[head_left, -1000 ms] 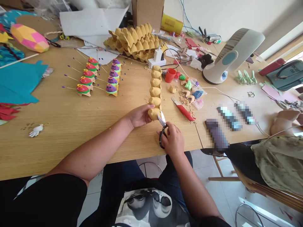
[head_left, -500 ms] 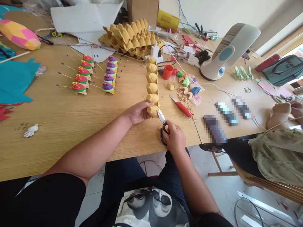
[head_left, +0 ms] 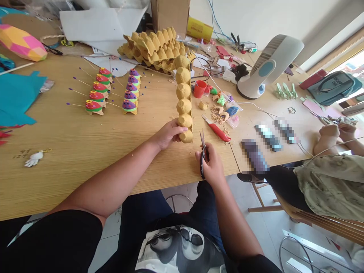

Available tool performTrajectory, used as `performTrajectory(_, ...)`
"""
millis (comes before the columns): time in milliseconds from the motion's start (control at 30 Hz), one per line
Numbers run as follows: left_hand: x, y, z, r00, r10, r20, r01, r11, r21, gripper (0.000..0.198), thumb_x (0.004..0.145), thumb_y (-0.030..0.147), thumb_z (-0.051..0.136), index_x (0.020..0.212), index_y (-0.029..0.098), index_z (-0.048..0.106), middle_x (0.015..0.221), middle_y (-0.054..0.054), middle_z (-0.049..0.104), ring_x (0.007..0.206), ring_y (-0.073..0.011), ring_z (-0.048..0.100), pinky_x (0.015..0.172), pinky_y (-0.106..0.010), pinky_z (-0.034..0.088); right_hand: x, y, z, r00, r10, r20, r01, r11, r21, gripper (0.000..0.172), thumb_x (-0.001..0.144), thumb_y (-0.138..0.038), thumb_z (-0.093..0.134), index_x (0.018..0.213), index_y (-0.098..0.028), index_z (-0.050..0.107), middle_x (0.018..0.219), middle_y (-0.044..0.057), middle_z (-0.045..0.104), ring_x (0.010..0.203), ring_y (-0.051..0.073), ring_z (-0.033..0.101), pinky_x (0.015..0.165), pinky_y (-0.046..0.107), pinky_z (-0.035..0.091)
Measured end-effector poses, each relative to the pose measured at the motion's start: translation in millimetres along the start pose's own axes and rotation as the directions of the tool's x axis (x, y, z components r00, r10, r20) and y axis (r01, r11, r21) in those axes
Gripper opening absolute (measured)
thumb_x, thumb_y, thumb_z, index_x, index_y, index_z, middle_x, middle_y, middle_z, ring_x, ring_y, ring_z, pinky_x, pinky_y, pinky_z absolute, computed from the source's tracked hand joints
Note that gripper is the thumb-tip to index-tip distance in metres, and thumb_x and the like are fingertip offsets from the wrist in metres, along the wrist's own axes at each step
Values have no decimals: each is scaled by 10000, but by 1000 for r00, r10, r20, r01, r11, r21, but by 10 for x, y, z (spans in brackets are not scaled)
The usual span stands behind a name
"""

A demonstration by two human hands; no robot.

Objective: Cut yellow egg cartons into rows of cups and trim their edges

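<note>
My left hand (head_left: pixel 170 134) grips the near end of a yellow egg-carton strip (head_left: pixel 183 92), a single row of several bumps pointing away from me above the table. Just right of that end, my right hand (head_left: pixel 212 163) holds black-handled scissors (head_left: pixel 203 151), blades up and slightly parted, apart from the carton. A red-handled knife (head_left: pixel 216 129) lies on the table beyond my right hand. Left of the strip stand two rows of painted carton pieces, red-green ones (head_left: pixel 96 95) and purple ones (head_left: pixel 130 94), with thin sticks poking out.
Stacked egg cartons (head_left: pixel 152 47) sit at the back, near a red cup (head_left: pixel 200 88) and coloured clay scraps (head_left: pixel 221 99). A white fan (head_left: pixel 269 68) stands back right. Blurred phones (head_left: pixel 269 137) lie to the right, where another person's hands (head_left: pixel 338 134) rest. A white glove-shaped charm (head_left: pixel 34 158) lies left.
The scissors have come away from the strip's near edge, moving right and turning more upright. The strip has lifted and tilted slightly, still in my left hand.
</note>
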State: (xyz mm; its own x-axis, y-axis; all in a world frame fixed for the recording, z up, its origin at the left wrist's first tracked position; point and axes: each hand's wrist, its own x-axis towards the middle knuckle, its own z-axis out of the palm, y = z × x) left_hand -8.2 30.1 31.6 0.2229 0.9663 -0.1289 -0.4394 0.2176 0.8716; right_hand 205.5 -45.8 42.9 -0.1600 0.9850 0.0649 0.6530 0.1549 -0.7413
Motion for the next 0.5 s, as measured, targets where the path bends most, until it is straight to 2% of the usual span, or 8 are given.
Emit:
performTrajectory(167,7,-34,-22,999,47,-9,-47,997,62,289,697,251,792,930,195,631,758,31,594,610,-92,539,516,-210,392,-26,-107,-2,995,53,83,-49,997,-55,255,930,-422,599,1108,-239,606,664,-67,496,638,159,522,607,287,328)
performTrajectory(300,6,-52,-29,993,113,27,-115,986,122,301,715,278,798,946,193,626,785,25,622,598,-87,523,489,-212,353,-30,-123,60,996,63,64,-57,994,-88,298,934,-457,599,1132,-236,629,665,-60,524,642,161,530,596,285,321)
performTrajectory(500,2,-53,-20,984,169,48,-175,968,181,298,711,288,789,939,186,626,798,15,642,623,-101,539,502,-227,356,-10,-159,88,995,84,56,-79,993,-86,331,927,-496,609,1128,-236,644,670,-53,545,643,167,532,591,279,329)
